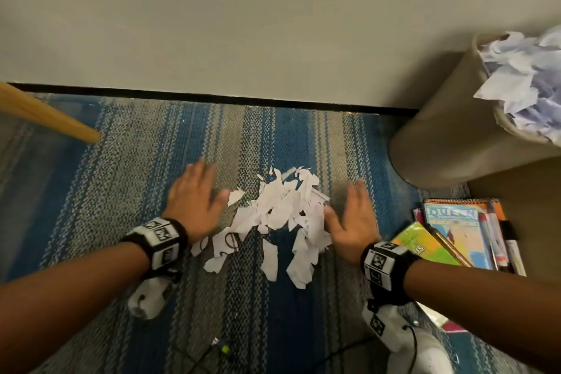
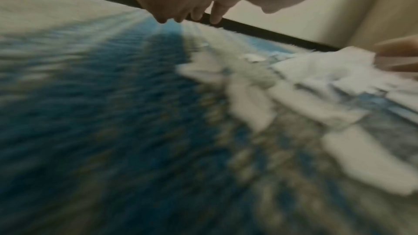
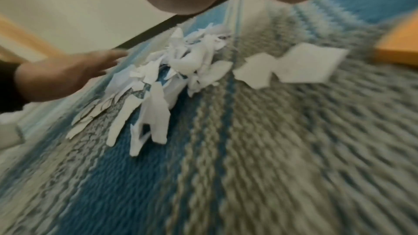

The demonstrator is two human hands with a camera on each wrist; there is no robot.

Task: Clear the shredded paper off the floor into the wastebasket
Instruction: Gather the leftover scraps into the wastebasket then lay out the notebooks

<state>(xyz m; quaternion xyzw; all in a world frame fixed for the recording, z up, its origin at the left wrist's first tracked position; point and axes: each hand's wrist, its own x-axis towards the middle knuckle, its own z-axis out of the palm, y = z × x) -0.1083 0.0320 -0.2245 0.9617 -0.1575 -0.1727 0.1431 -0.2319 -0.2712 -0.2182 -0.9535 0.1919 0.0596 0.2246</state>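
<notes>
Two bare forearms are showing in the lower part of the head view, with no sleeves covering them. Each is wearing a black wristband carrying a white block printed with black square marker patterns: the left wristband (image 1: 158, 240) at lower left, the right wristband (image 1: 387, 264) at lower right. A thin black cable (image 1: 414, 340) is trailing below the right one.

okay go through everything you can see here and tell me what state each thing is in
shredded paper: heaped loose on the carpet, between both hands
wastebasket: upright, heaped with crumpled paper
left hand: open, flat, beside the heap
right hand: open, flat, at the heap's edge
books: stacked on the floor
</notes>
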